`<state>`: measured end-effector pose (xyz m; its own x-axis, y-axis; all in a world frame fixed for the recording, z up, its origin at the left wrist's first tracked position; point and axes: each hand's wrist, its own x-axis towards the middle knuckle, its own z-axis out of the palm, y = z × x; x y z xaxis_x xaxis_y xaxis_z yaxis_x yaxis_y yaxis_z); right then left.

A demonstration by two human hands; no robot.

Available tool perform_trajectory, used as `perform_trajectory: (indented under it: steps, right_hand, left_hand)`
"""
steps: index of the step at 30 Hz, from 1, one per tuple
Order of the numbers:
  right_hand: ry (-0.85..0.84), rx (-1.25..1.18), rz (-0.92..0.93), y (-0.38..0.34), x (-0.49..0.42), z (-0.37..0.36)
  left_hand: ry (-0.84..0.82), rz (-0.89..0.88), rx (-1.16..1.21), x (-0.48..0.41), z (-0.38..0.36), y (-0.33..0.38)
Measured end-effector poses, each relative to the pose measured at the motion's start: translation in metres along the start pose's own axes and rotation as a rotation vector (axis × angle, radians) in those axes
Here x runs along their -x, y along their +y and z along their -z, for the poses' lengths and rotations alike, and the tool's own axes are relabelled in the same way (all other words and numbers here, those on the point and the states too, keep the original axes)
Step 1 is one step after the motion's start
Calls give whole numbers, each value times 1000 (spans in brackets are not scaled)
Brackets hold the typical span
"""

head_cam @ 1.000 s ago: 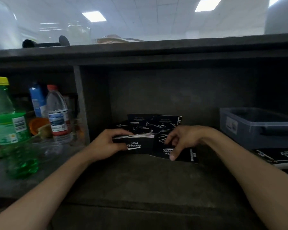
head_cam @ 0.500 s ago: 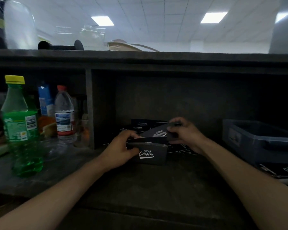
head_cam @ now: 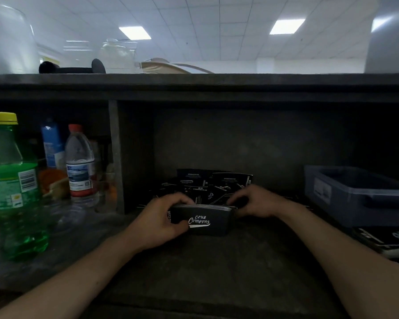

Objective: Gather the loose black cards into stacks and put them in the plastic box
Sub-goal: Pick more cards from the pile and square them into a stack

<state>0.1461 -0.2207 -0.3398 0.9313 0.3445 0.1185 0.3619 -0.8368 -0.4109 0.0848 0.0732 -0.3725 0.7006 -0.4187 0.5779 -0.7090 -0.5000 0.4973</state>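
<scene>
We locate the stack of black cards with white "Club Camping" lettering [head_cam: 203, 220] at the centre of the dark shelf surface [head_cam: 194, 277]. It stands on its long edge with the printed face toward the near side.

The left hand [head_cam: 159, 218] grips the left end of the stack: the thumb lies on the near face and the fingers curl over the top edge. The right hand [head_cam: 257, 201] is closed on the right end, with curled fingertips pinching the upper right corner.

Just beyond the stack, toward the far wall, we note the loose black cards [head_cam: 217, 183]. They lie overlapped and some lean upright.

To the right, well apart from the hands, the translucent grey-blue plastic box [head_cam: 355, 196] sits open at the top. We cannot tell what it contains. Near its front corner lies a flat pile of black printed cards [head_cam: 387, 241].

To the left, a vertical grey divider [head_cam: 116, 157] separates the compartment. Beyond it stand a clear water bottle with a red cap [head_cam: 80, 166], a blue carton [head_cam: 52, 146] and, nearest, a green plastic bottle with a yellow cap [head_cam: 12, 185].
</scene>
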Motion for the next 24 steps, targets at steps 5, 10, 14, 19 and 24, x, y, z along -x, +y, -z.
perform_trajectory:
  steps: [5, 10, 14, 19, 24]
  right_hand:
    - [58, 88, -169, 7, 8, 14]
    - [234, -279, -77, 4, 13, 18]
    - [436, -854, -21, -14, 17, 22]
    - [330, -1018, 25, -23, 20, 17]
    - [134, -889, 63, -22, 18, 6]
  left_hand:
    - [27, 44, 14, 1, -1, 3]
    - [40, 55, 32, 1, -2, 5]
    - [48, 42, 25, 2, -2, 10]
    - [67, 27, -4, 1, -4, 10]
    - [62, 96, 43, 0, -3, 6]
